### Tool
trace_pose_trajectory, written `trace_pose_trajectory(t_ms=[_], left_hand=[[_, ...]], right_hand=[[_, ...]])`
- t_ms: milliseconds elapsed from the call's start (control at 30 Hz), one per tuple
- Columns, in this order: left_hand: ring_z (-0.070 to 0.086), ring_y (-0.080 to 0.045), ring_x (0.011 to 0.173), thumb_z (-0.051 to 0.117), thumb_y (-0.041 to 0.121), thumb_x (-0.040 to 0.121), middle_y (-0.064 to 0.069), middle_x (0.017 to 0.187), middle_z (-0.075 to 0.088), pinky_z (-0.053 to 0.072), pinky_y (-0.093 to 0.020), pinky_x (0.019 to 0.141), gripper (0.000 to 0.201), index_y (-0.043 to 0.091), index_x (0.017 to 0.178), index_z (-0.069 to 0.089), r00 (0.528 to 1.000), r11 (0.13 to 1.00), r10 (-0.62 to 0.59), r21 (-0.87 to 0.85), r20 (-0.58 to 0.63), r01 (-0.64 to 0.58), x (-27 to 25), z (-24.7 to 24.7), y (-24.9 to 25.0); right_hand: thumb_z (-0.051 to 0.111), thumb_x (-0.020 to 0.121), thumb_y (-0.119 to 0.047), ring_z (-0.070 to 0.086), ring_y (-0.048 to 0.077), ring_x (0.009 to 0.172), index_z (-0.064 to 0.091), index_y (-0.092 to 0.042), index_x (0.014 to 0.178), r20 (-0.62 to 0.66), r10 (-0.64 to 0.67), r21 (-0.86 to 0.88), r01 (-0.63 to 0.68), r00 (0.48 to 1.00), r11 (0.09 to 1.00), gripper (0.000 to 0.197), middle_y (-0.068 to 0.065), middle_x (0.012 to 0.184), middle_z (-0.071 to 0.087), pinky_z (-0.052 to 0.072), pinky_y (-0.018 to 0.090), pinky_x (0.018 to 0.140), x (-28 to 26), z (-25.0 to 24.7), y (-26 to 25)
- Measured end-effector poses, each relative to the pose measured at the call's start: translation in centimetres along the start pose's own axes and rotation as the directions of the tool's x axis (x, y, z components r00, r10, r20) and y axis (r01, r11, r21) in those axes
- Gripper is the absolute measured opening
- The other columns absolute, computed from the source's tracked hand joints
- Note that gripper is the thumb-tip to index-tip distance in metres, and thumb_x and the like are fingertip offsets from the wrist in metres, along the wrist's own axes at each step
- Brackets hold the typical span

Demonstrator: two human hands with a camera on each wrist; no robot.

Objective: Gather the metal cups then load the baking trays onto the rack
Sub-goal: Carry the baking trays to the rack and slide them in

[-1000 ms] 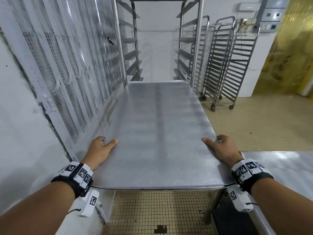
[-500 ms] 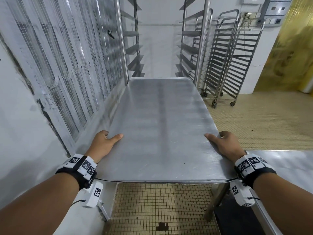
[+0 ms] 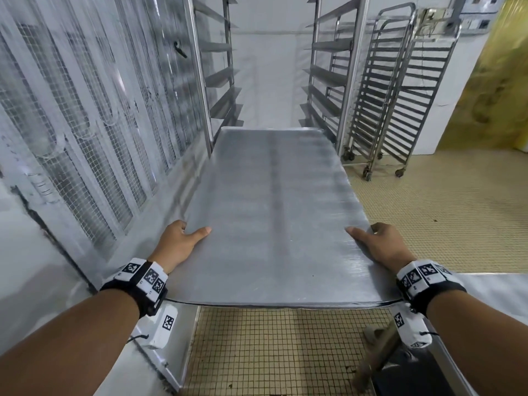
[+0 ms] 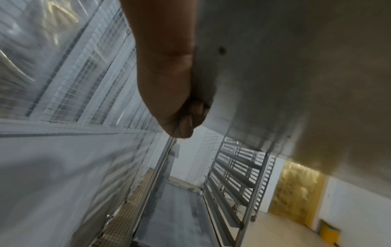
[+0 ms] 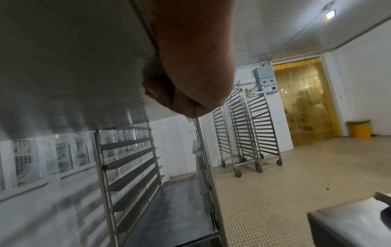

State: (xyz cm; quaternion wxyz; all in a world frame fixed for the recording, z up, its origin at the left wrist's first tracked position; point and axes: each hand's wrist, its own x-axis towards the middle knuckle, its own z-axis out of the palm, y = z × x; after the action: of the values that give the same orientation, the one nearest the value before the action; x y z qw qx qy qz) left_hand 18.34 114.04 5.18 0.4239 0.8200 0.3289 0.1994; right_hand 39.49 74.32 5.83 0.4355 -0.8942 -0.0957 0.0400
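A large flat metal baking tray [image 3: 274, 212] is held level in front of me, its far end between the uprights of a tall steel rack [image 3: 200, 81]. My left hand [image 3: 183, 238] grips the tray's left edge, thumb on top and fingers curled beneath, as the left wrist view shows under the tray [image 4: 296, 83]. My right hand [image 3: 377, 244] grips the right edge the same way; its curled fingers [image 5: 182, 100] show under the tray [image 5: 74, 58]. No metal cups are in view.
A mesh-panelled wall [image 3: 85, 124] runs close along the left. More wheeled tray racks [image 3: 400, 90] stand at the back right on the tiled floor [image 3: 443, 210]. A steel table [image 3: 497, 290] is at my right, a yellow strip curtain [image 5: 300, 103] and yellow bin [image 5: 359, 128] beyond.
The tray and both hands have moved forward toward the tall rack; the rack uprights now flank the tray's far end. Both grips are unchanged.
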Motion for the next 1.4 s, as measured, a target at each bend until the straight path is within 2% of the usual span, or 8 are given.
trace_pose_trajectory(t_ms=[133, 233, 467, 600, 733, 933, 1200, 1400], left_hand=[[0.058, -0.029, 0.112, 0.075, 0.047, 0.084, -0.011, 0.122, 0.058, 0.044, -0.034, 0.092, 0.07, -0.002, 0.129, 0.053, 0.999, 0.999, -0.031, 0.044, -0.023, 0.032, 3.8, 1.5, 0.3], [0.053, -0.032, 0.126, 0.075, 0.052, 0.083, -0.017, 0.14, 0.053, 0.044, -0.038, 0.102, 0.085, -0.003, 0.141, 0.046, 0.999, 0.998, -0.036, 0.058, -0.037, 0.038, 6.7, 2.6, 0.3], [0.063, -0.033, 0.111, 0.072, 0.077, 0.065, -0.016, 0.121, 0.065, 0.051, -0.045, 0.094, 0.095, 0.003, 0.122, 0.059, 0.996, 0.997, -0.064, 0.034, -0.067, 0.066, 12.6, 5.0, 0.6], [0.058, -0.033, 0.116, 0.075, 0.06, 0.078, -0.016, 0.13, 0.058, 0.048, -0.043, 0.098, 0.084, 0.001, 0.134, 0.052, 0.994, 0.995, -0.077, 0.062, -0.074, 0.082, 15.0, 6.0, 1.8], [0.062, -0.03, 0.098, 0.078, 0.057, 0.076, -0.009, 0.105, 0.062, 0.05, -0.044, 0.087, 0.062, 0.006, 0.105, 0.058, 0.994, 0.998, -0.052, 0.028, -0.094, 0.055, 17.5, 7.0, 2.1], [0.059, -0.022, 0.091, 0.078, 0.039, 0.084, -0.003, 0.102, 0.06, 0.044, -0.03, 0.078, 0.039, 0.014, 0.105, 0.056, 0.996, 1.0, -0.017, -0.004, -0.085, 0.016, 21.1, 7.5, 3.3], [0.062, -0.01, 0.075, 0.077, 0.042, 0.084, 0.007, 0.083, 0.063, 0.045, -0.022, 0.06, 0.03, 0.016, 0.09, 0.061, 1.0, 1.0, 0.005, -0.006, -0.029, -0.005, 28.1, 7.0, 5.1], [0.066, -0.019, 0.08, 0.077, 0.055, 0.079, -0.003, 0.091, 0.067, 0.053, -0.031, 0.067, 0.048, 0.012, 0.093, 0.06, 1.0, 1.0, -0.006, 0.004, 0.012, 0.006, 32.2, 6.7, 5.5]], right_hand=[[0.072, 0.082, -0.058, 0.06, 0.023, 0.067, 0.061, -0.001, 0.084, 0.018, 0.014, -0.043, -0.013, 1.0, 0.999, 0.058, 0.009, 0.073, 0.066, 0.043, 0.034, 0.063, 3.9, 1.3, -1.0], [0.073, 0.082, -0.055, 0.06, 0.023, 0.07, 0.057, -0.002, 0.084, 0.026, 0.027, -0.018, -0.027, 0.999, 0.999, 0.056, 0.008, 0.075, 0.064, 0.043, 0.033, 0.064, 6.9, 2.2, -1.3], [0.074, 0.081, -0.054, 0.06, 0.018, 0.07, 0.056, -0.013, 0.08, 0.031, -0.002, 0.039, 0.001, 1.0, 0.999, 0.044, 0.0, 0.075, 0.064, 0.038, 0.027, 0.056, 14.1, 3.8, -1.0], [0.072, 0.079, -0.062, 0.062, 0.017, 0.075, 0.06, -0.01, 0.092, 0.029, -0.012, 0.012, 0.012, 1.0, 1.0, 0.054, 0.001, 0.084, 0.067, 0.043, 0.03, 0.061, 17.9, 4.4, -0.9], [0.074, 0.077, -0.061, 0.067, 0.019, 0.08, 0.064, -0.01, 0.101, 0.036, -0.025, 0.043, 0.024, 0.999, 0.999, 0.057, 0.003, 0.091, 0.071, 0.047, 0.028, 0.063, 21.0, 5.0, -0.9], [0.073, 0.078, -0.061, 0.066, 0.018, 0.08, 0.064, -0.012, 0.101, 0.018, -0.031, 0.035, 0.03, 0.999, 0.999, 0.055, 0.001, 0.091, 0.07, 0.048, 0.032, 0.068, 24.3, 5.8, -2.3], [0.075, 0.079, -0.057, 0.062, 0.02, 0.077, 0.065, -0.008, 0.101, 0.008, -0.032, 0.026, 0.032, 0.999, 0.999, 0.055, 0.006, 0.093, 0.068, 0.046, 0.032, 0.071, 29.3, 6.3, -5.7], [0.073, 0.08, -0.058, 0.063, 0.017, 0.075, 0.066, -0.01, 0.101, 0.034, -0.015, 0.01, 0.015, 0.999, 1.0, 0.052, 0.005, 0.091, 0.068, 0.048, 0.033, 0.076, 31.8, 6.4, -7.4]])
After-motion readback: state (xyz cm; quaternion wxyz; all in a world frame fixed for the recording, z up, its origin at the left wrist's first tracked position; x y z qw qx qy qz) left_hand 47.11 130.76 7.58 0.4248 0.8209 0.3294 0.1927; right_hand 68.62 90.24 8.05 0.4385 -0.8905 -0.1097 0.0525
